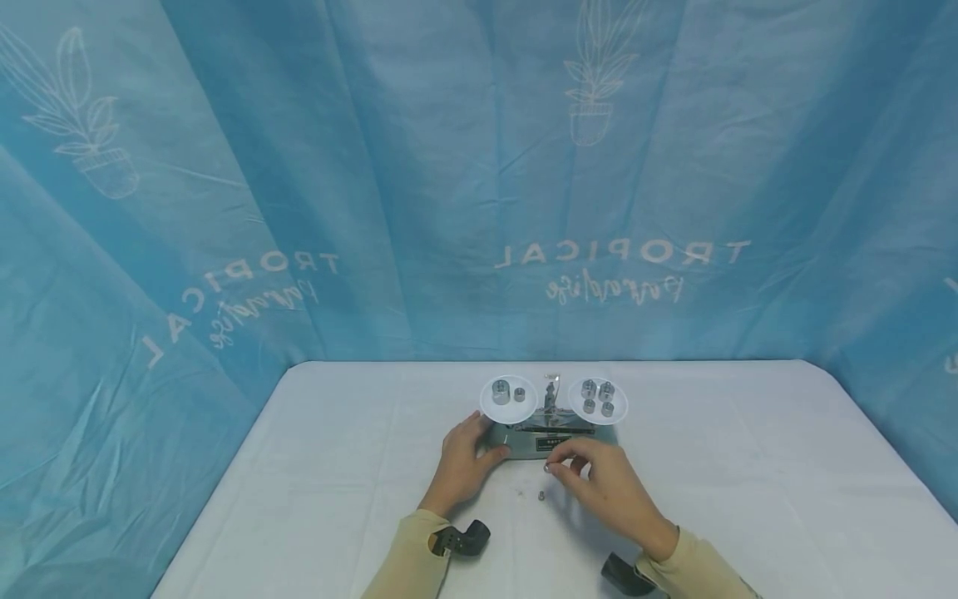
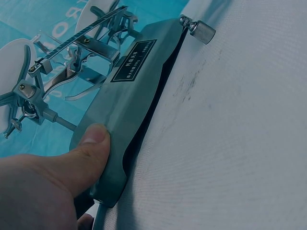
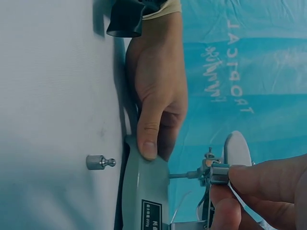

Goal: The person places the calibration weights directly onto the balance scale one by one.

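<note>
A grey-green balance scale stands on the table with a white pan on each side. My left hand grips the left end of its base, the thumb laid on the front face and the fingers mostly hidden behind. In front of the base my right hand pinches a small metal weight between thumb and fingertips, above the table. Another small knobbed weight stands upright on the cloth, nearer to me than the base.
The left pan carries a large weight and a smaller one. Several weights sit on the right pan. White cloth covers the table, and blue printed curtains hang behind and at the sides.
</note>
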A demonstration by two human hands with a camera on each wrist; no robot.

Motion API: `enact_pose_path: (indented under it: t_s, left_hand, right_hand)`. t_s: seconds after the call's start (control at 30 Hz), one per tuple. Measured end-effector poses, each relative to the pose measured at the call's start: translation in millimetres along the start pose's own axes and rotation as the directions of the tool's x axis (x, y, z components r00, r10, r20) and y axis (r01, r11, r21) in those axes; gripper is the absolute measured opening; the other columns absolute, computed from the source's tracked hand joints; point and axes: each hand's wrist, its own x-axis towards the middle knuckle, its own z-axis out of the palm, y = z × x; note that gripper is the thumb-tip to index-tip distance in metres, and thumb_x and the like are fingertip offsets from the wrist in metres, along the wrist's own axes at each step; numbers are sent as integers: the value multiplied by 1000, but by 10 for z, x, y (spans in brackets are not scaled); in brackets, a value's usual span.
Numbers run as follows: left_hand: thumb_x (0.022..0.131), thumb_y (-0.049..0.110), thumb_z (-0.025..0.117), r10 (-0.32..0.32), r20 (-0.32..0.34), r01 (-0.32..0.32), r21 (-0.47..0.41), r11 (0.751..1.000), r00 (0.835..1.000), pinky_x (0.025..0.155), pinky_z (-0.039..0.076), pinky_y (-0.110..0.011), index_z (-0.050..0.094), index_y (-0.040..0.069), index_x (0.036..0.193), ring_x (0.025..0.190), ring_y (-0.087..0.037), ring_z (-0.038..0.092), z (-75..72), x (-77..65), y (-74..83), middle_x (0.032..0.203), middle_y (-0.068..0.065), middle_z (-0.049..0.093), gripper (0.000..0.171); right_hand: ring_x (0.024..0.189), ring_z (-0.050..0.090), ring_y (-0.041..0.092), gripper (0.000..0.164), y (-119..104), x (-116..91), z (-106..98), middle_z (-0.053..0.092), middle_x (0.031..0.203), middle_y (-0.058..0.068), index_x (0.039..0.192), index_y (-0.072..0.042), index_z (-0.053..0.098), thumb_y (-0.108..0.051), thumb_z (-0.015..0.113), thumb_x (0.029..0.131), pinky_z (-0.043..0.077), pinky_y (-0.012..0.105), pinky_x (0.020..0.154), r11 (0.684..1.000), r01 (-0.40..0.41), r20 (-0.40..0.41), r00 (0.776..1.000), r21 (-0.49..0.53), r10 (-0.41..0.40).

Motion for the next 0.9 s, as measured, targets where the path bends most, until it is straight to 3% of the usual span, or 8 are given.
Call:
enact_pose_path:
  t_s: [0.23, 0.53, 0.7, 0.9]
  left_hand:
    - [93, 32, 71, 10, 3, -10, -5, 1000, 1000, 118, 24, -62, 54, 4, 143, 142, -38, 40, -6, 1, -6, 147, -15, 53, 59]
    - [94, 33, 71, -3, 6, 3, -1, 1000, 1000, 119, 24, -61, 53, 4, 144, 142, -37, 40, -5, 4, 2, 148, -15, 52, 61]
    - [94, 34, 71, -15, 11, 15, 4, 1000, 1000, 119, 25, -60, 52, 4, 145, 143, -38, 39, -5, 4, -1, 149, -16, 51, 62]
    - [93, 34, 71, -3, 8, 3, 14, 1000, 1000, 119, 25, -61, 52, 5, 145, 142, -37, 40, -10, 6, -2, 148, -15, 52, 62]
  right_hand:
    - [71, 58, -1, 6, -56, 42, -2, 68, 87, -16, 89, -18, 73, -15, 77, 89, 57, 32, 68, 1000, -11, -46, 999, -17, 10]
    - [72, 59, 0, 6, -106, 105, 11, 66, 82, -17, 90, -15, 74, -20, 77, 91, 54, 26, 62, 1000, 23, -97, 995, -2, -24]
    - [73, 61, 0, 4, -143, 147, 16, 68, 83, -15, 91, -14, 74, -13, 78, 89, 55, 25, 63, 998, 55, -124, 991, 7, -54]
    - [70, 59, 1, 14, -183, 207, 20, 70, 83, -13, 89, -18, 74, -6, 79, 86, 53, 23, 60, 995, 98, -164, 982, 10, -95]
